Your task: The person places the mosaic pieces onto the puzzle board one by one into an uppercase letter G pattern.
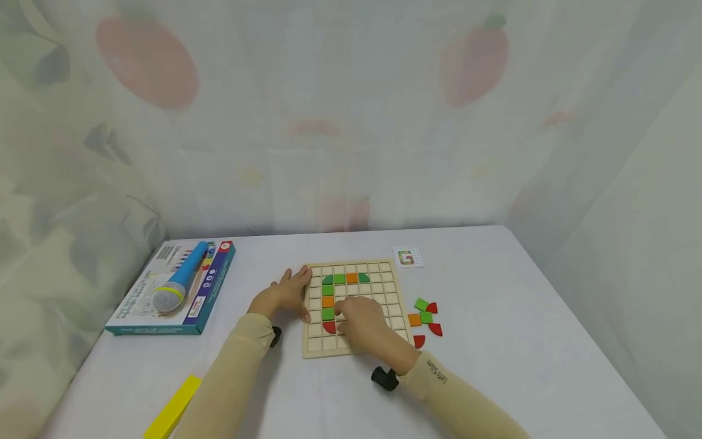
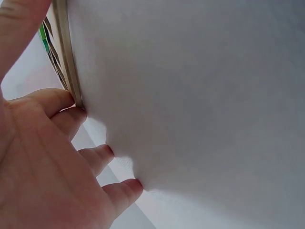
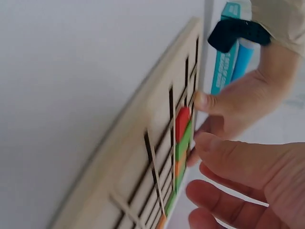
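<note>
Head view: a wooden grid board lies on the white tabletop, at the lower centre of the frame. Green and orange tiles form a row near its top; a column runs down its left side and ends in a red tile. The left hand is spread, thumb and fingers against the board's left edge. The right hand is over the board, thumb and forefinger apart beside the column. Loose tiles lie right of the board, below a small card. At left, a microphone rests on a box; a yellow block lies at lower left.

Left wrist view: two fingertips touch the board's edge, upper left; the remaining fingers are spread.

Right wrist view: the board slants through the centre. The right hand, lower right, is loosely bent, with a gap between thumb and fingers.
</note>
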`<act>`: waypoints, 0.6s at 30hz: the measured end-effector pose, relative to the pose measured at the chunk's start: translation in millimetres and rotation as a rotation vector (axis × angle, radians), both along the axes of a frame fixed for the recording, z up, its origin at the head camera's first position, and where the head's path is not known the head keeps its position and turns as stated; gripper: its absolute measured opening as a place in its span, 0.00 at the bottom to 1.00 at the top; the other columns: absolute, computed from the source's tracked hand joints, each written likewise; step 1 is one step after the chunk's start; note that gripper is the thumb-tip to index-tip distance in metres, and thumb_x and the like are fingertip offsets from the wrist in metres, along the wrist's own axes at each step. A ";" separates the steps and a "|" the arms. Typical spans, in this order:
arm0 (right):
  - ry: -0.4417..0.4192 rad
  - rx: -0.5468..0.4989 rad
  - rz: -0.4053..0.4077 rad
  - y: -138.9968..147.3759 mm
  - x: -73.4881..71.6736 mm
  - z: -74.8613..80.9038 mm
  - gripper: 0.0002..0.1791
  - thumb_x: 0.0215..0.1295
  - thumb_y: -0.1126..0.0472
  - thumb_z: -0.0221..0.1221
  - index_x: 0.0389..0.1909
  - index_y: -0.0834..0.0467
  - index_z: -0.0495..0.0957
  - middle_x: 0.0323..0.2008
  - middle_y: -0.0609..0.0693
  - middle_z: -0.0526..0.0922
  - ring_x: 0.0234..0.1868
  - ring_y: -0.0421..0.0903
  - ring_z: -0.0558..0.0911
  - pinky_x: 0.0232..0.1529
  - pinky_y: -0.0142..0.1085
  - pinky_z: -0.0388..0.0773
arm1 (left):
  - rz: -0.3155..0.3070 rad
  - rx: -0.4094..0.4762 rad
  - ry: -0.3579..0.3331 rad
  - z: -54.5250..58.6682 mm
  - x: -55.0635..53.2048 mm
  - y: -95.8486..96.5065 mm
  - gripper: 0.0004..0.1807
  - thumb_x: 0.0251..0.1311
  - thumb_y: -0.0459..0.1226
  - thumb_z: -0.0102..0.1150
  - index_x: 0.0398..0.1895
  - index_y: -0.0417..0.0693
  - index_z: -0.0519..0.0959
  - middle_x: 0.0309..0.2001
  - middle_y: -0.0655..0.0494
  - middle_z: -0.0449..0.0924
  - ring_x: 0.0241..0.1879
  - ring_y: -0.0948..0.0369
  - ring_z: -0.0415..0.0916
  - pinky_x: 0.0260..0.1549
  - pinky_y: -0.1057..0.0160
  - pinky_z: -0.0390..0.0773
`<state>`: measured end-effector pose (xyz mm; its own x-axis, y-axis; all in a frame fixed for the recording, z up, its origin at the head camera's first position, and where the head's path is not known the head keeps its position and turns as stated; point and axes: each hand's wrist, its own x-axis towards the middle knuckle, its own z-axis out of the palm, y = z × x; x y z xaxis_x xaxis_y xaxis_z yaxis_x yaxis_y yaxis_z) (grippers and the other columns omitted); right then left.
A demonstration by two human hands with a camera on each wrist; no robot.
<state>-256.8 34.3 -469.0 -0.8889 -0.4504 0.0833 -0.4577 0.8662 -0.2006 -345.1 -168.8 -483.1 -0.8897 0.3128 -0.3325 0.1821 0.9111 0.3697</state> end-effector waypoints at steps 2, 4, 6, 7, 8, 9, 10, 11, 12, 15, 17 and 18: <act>-0.009 -0.004 -0.006 7.0 -2.0 1.2 0.11 0.51 0.55 0.67 0.37 0.50 0.82 0.33 0.42 0.82 0.30 0.39 0.77 0.26 0.32 0.73 | -0.004 0.004 0.003 0.1 -0.5 0.0 0.68 0.27 0.48 0.77 0.73 0.48 0.44 0.73 0.49 0.35 0.69 0.40 0.29 0.58 0.30 0.38; -0.012 -0.004 -0.016 15.9 -4.2 2.3 0.13 0.51 0.55 0.67 0.39 0.51 0.82 0.34 0.43 0.83 0.30 0.39 0.77 0.26 0.32 0.73 | -0.008 0.004 0.007 0.7 -0.1 0.2 0.68 0.26 0.48 0.77 0.73 0.47 0.44 0.73 0.48 0.35 0.69 0.39 0.29 0.58 0.29 0.39; -0.012 -0.016 -0.030 26.8 -6.4 4.1 0.13 0.51 0.55 0.67 0.39 0.51 0.82 0.33 0.44 0.82 0.29 0.39 0.77 0.24 0.31 0.73 | -0.009 -0.003 0.009 0.9 0.0 0.4 0.68 0.26 0.48 0.77 0.73 0.46 0.44 0.73 0.47 0.35 0.69 0.38 0.29 0.58 0.29 0.40; -0.011 -0.022 -0.042 33.2 -7.5 4.9 0.14 0.51 0.55 0.67 0.40 0.51 0.82 0.32 0.44 0.82 0.28 0.39 0.76 0.24 0.31 0.72 | -0.011 -0.007 0.012 0.5 -0.3 0.4 0.68 0.26 0.48 0.77 0.73 0.46 0.44 0.73 0.47 0.35 0.69 0.38 0.30 0.58 0.29 0.40; -0.006 -0.031 -0.053 39.9 -8.1 6.8 0.14 0.51 0.56 0.67 0.40 0.52 0.82 0.31 0.44 0.82 0.28 0.39 0.76 0.23 0.31 0.72 | -0.011 -0.007 0.014 0.7 0.0 0.5 0.68 0.26 0.48 0.77 0.73 0.46 0.44 0.73 0.47 0.35 0.69 0.38 0.30 0.58 0.29 0.40; -0.006 -0.038 -0.067 47.2 -9.2 7.7 0.14 0.51 0.56 0.67 0.40 0.53 0.82 0.30 0.45 0.81 0.27 0.39 0.76 0.23 0.31 0.71 | -0.010 -0.008 0.014 0.7 -0.2 0.4 0.68 0.27 0.48 0.77 0.73 0.46 0.44 0.73 0.47 0.35 0.69 0.39 0.30 0.58 0.29 0.40; -0.003 -0.050 -0.080 54.7 -10.4 8.8 0.14 0.51 0.57 0.67 0.40 0.53 0.82 0.28 0.45 0.80 0.27 0.39 0.75 0.22 0.31 0.71 | -0.008 -0.006 0.015 0.5 -0.6 0.1 0.68 0.27 0.47 0.77 0.73 0.46 0.44 0.73 0.47 0.35 0.69 0.39 0.30 0.58 0.29 0.40; -0.007 -0.061 -0.099 62.4 -11.4 10.2 0.14 0.50 0.57 0.67 0.40 0.53 0.82 0.28 0.45 0.79 0.27 0.40 0.75 0.22 0.32 0.71 | -0.007 -0.008 0.016 0.6 -0.6 0.0 0.68 0.27 0.47 0.77 0.73 0.46 0.44 0.73 0.47 0.35 0.69 0.39 0.30 0.58 0.29 0.40; -0.006 -0.070 -0.116 70.5 -12.5 10.8 0.14 0.50 0.57 0.67 0.40 0.54 0.82 0.28 0.45 0.79 0.27 0.40 0.75 0.22 0.32 0.71 | -0.006 -0.008 0.017 0.5 -0.6 -0.1 0.68 0.27 0.47 0.77 0.73 0.46 0.44 0.73 0.47 0.35 0.69 0.39 0.30 0.58 0.29 0.40; -0.011 -0.078 -0.184 94.5 -16.7 11.0 0.15 0.50 0.58 0.68 0.41 0.55 0.82 0.29 0.46 0.80 0.28 0.41 0.76 0.23 0.33 0.72 | -0.004 -0.005 0.017 0.0 -0.8 -0.2 0.68 0.27 0.47 0.77 0.73 0.46 0.44 0.73 0.48 0.35 0.69 0.39 0.29 0.58 0.29 0.39; -0.009 -0.074 -0.232 109.2 -19.5 9.5 0.15 0.50 0.58 0.68 0.40 0.55 0.82 0.30 0.47 0.80 0.29 0.42 0.76 0.24 0.34 0.73 | -0.003 -0.006 0.018 -1.1 -1.0 -0.2 0.68 0.27 0.47 0.77 0.73 0.46 0.44 0.73 0.48 0.35 0.69 0.39 0.29 0.58 0.30 0.39; -0.006 -0.068 -0.254 115.8 -21.2 8.3 0.15 0.50 0.58 0.68 0.40 0.55 0.82 0.31 0.47 0.80 0.29 0.43 0.76 0.25 0.34 0.74 | -0.001 0.000 0.016 -1.4 -1.1 0.0 0.68 0.27 0.47 0.77 0.73 0.46 0.44 0.73 0.48 0.35 0.69 0.39 0.29 0.58 0.29 0.39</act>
<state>-278.0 150.1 -460.7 -0.9734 -0.2060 0.1000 -0.2256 0.9376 -0.2648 -346.1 -168.8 -484.5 -0.8946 0.3136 -0.3183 0.1888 0.9109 0.3669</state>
